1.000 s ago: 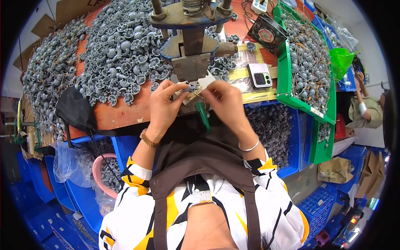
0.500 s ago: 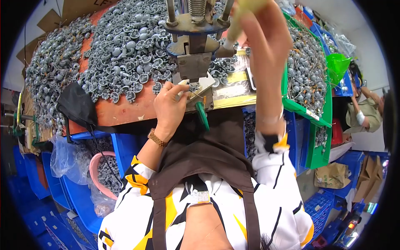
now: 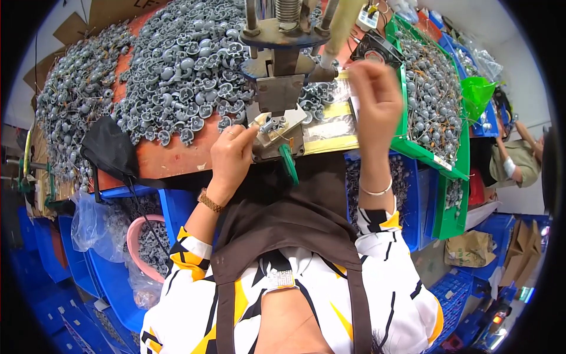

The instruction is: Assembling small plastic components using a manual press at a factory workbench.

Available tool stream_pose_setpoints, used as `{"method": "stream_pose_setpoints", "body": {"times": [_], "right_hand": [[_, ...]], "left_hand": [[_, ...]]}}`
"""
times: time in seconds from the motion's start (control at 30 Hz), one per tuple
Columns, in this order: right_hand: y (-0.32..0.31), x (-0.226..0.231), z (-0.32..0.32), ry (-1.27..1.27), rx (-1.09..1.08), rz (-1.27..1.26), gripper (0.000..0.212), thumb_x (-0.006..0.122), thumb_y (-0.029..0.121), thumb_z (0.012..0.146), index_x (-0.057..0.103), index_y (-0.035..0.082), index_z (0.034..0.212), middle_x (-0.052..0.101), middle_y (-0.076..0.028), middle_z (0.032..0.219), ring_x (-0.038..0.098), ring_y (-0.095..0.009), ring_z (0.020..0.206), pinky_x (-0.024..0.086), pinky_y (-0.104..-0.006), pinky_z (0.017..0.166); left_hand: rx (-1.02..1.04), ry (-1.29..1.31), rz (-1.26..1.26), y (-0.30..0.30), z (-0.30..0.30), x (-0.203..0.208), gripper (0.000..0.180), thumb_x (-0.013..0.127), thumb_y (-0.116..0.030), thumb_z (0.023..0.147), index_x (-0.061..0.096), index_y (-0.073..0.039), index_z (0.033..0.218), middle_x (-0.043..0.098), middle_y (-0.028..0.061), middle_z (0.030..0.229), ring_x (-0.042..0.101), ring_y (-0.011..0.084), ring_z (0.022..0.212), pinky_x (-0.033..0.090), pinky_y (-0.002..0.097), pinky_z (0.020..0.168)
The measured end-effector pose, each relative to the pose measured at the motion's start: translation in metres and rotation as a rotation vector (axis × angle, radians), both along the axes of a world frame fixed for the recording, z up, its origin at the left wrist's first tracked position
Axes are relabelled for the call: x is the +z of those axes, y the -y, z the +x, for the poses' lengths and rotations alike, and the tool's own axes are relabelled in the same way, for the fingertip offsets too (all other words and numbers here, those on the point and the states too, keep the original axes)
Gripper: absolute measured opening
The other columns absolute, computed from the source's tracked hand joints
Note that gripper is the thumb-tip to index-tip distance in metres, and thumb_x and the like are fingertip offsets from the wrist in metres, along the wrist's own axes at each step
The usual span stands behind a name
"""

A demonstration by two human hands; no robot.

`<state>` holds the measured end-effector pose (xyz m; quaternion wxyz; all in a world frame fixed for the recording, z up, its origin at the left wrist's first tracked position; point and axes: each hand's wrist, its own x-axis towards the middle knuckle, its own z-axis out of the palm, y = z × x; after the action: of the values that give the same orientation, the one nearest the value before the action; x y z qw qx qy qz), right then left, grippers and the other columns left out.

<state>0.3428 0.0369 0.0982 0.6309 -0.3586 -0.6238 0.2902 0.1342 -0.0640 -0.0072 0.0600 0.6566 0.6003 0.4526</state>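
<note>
Workbench [image 3: 171,160], red-topped, supports all items below. Heap of loose grey plastic pieces [image 3: 183,76] covers its middle, left of the press; a considerable supply is therefore judged left to work through. Green tray [image 3: 415,150] at right contains wired grey pieces [image 3: 436,97]; whether these are finished or incoming stock is not shown. Bench press [image 3: 280,91] stands at the centre front, its block directly above the fixture. Right hand [image 3: 377,91] is raised beside the press, fingers curled and motion-blurred; nothing is clearly seen in it, and its grip is not determinable. Left hand [image 3: 231,154] rests at the bench edge, thumb and forefinger drawn close together at the work point; whether they pinch the part or only steady it is not determinable. Metal fixture [image 3: 289,123] lies beneath the block. Small grey part [image 3: 269,125] sits on the fixture, next to the left fingertips. One piece is judged to be in process; whether it has been pressed is not visible.
</note>
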Motion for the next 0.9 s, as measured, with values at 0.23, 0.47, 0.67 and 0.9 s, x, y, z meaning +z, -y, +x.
{"method": "stream_pose_setpoints", "body": {"times": [0.23,0.47,0.67,0.9], "right_hand": [[0.046,-0.106,-0.017,0.375,0.294,-0.409,0.017,0.077,0.011,0.077,0.067,0.0,0.085,0.064,-0.002,0.071,0.054,-0.007,0.062,0.045,-0.0236,0.058],[0.046,-0.117,-0.029,0.486,0.298,-0.307,0.013,0.074,0.009,0.079,0.065,-0.001,0.078,0.058,0.0,0.065,0.047,-0.005,0.058,0.039,-0.023,0.052],[0.055,-0.102,-0.024,0.246,0.392,-0.36,0.011,0.069,0.005,0.082,0.062,-0.001,0.077,0.057,0.002,0.065,0.047,-0.004,0.061,0.037,-0.0212,0.054],[0.068,-0.056,0.065,0.06,0.303,-0.571,0.01,0.068,0.004,0.085,0.062,0.0,0.078,0.056,0.005,0.068,0.047,0.0,0.062,0.035,-0.0174,0.054]], "left_hand": [[-0.026,-0.328,0.022,-0.003,-0.003,0.004,0.032,0.062,0.003,0.071,0.069,-0.006,0.101,0.051,0.0075,0.073,0.055,0.0258,0.07,0.046,0.0367,0.061],[-0.018,-0.278,0.057,-0.002,-0.005,0.002,0.037,0.062,0.005,0.067,0.068,-0.005,0.102,0.049,0.0078,0.072,0.055,0.0252,0.069,0.046,0.0367,0.06],[-0.058,-0.14,-0.064,0.011,-0.01,0.017,0.034,0.065,0.0,0.075,0.068,-0.006,0.109,0.059,0.0075,0.08,0.058,0.0246,0.077,0.048,0.0346,0.068],[0.255,-0.274,0.046,-0.011,-0.095,0.012,0.028,0.068,-0.012,0.083,0.066,-0.003,0.11,0.065,0.0152,0.107,0.058,0.0313,0.102,0.044,0.0397,0.091]]}}
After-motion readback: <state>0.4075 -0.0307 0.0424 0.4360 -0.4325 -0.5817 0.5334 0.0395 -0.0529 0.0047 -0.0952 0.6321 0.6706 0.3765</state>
